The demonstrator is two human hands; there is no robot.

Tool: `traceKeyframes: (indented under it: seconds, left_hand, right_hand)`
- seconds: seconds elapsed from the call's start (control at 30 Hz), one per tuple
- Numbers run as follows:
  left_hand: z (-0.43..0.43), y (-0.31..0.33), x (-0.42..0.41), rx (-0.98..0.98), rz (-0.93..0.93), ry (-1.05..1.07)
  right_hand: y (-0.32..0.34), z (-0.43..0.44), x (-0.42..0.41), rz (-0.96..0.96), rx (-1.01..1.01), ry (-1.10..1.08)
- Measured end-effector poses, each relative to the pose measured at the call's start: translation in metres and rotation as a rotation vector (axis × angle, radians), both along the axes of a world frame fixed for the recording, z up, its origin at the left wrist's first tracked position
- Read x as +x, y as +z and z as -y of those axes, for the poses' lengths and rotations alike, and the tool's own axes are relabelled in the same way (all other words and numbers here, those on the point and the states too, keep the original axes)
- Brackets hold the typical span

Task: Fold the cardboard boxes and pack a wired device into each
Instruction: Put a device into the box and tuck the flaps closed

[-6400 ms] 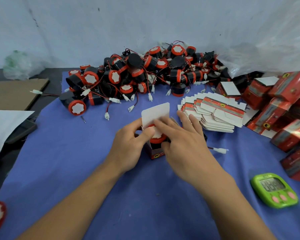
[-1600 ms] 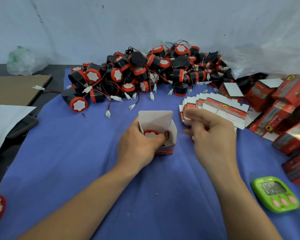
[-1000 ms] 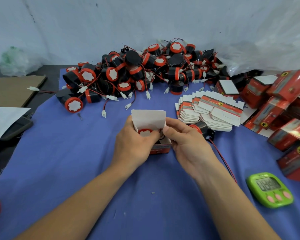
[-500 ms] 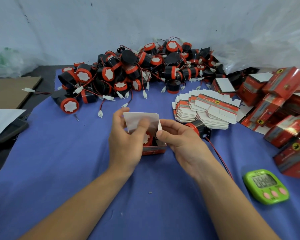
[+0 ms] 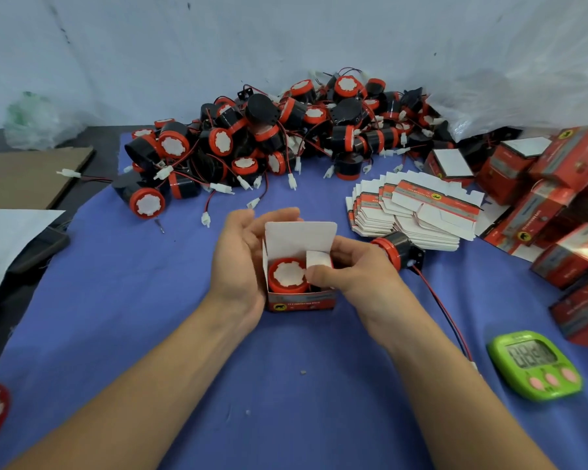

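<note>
The box (image 5: 301, 301) is being held by the left hand (image 5: 241, 262), with fingers curled round its left side and back. The side flap (image 5: 316, 262) is being pinched by the right hand (image 5: 357, 279), with the thumb lying on top. It looks like this flap is being pushed down over the opening.

The box is standing on the tabletop (image 5: 150, 317) between the two hands. A device (image 5: 288, 275), red with a white face, is sitting inside it. The big lid flap (image 5: 299, 235) is standing straight up at the back, so the box is not closed yet.

Just beside the right hand a loose device (image 5: 399, 252) is lying, with its red wire running down toward the green timer (image 5: 535, 364).

Further out, many flat boxes (image 5: 418, 215) are waiting in a stack. A big pile of devices (image 5: 269, 137) is lying at the back. On the right, packed boxes (image 5: 557, 184) are being kept in a heap. So some work looks done, but a lot is left.
</note>
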State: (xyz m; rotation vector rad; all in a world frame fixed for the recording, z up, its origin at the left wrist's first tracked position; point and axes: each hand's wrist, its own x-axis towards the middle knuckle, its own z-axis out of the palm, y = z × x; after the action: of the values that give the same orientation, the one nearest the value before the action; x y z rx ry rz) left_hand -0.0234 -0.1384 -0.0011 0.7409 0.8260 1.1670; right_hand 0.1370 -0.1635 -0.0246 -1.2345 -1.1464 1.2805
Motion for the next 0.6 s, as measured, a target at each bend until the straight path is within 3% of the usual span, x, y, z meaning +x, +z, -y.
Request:
traceKeyframes:
  seconds: [0.07, 0.27, 0.43, 0.6]
  left_hand:
    - [-0.002, -0.006, -0.005, 0.026, -0.011, -0.089]
    - [-0.015, -0.013, -0.022, 0.18, -0.392, -0.235]
    - [-0.014, -0.018, -0.025, 0.225, -0.434, -0.328]
    - [-0.013, -0.021, -0.022, 0.256, -0.47, -0.243]
  right_hand:
    - [-0.003, -0.001, -0.003, 0.028, 0.012, -0.092]
    - [0.001, -0.001, -0.001, -0.002, -0.032, -0.096]
    - [0.004, -0.002, 0.003, -0.159, -0.084, -0.107]
    - [0.005, -0.004, 0.006, -0.161, -0.098, -0.106]
